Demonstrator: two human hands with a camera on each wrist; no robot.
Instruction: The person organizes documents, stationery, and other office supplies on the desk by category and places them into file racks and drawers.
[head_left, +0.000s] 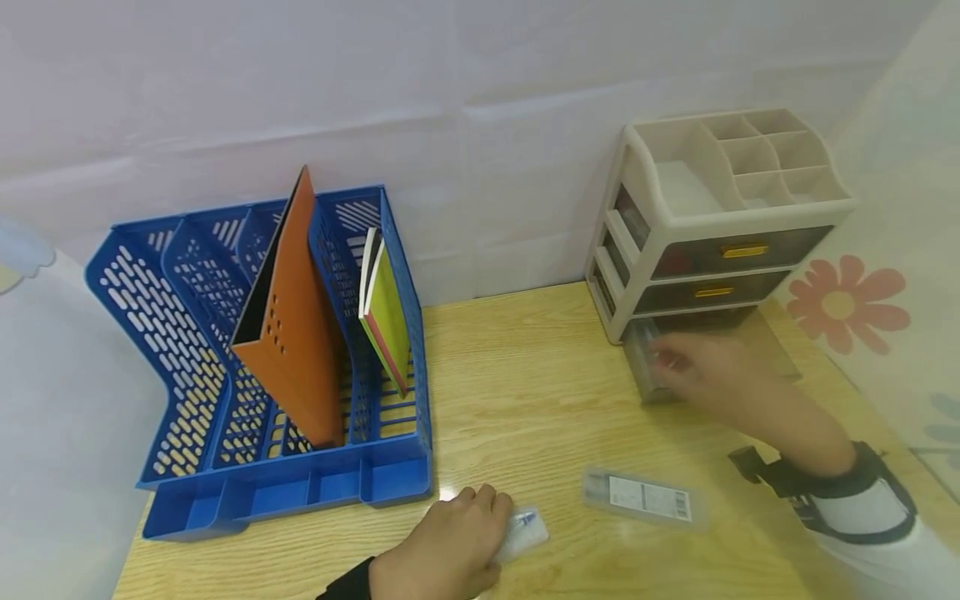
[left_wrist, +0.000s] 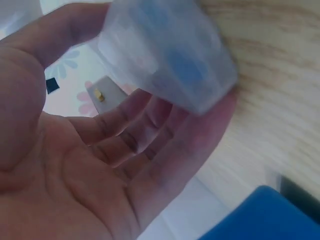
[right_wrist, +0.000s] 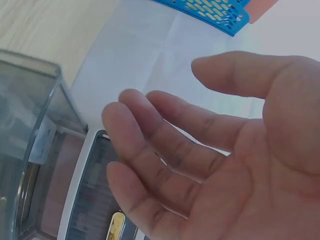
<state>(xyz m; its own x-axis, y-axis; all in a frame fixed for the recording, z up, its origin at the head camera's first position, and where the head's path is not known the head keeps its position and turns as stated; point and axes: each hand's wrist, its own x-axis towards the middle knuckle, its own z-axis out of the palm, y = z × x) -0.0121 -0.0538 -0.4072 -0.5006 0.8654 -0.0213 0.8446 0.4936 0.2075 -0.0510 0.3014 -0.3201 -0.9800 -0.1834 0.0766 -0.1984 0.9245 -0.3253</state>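
Note:
Low in the head view, my left hand [head_left: 450,546] grips a small translucent pack [head_left: 522,533] with blue marks. The left wrist view shows this pack [left_wrist: 172,55] between the thumb and fingers, blurred. My right hand [head_left: 693,362] is above the pulled-out bottom drawer [head_left: 645,367] of a white drawer unit [head_left: 720,218]. In the right wrist view the right hand [right_wrist: 220,165] has its fingers spread with nothing in them, beside the clear drawer [right_wrist: 30,85]. A labelled item lies inside that drawer. A clear flat case [head_left: 641,497] with a white label lies on the table between the hands.
A blue slotted file rack [head_left: 390,483] stands at the left, holding an orange folder [head_left: 296,358] and a green book [head_left: 388,308]. Two upper drawers with yellow handles [head_left: 744,251] are closed. A white cloth [head_left: 510,183] hangs behind the wooden table [head_left: 510,375].

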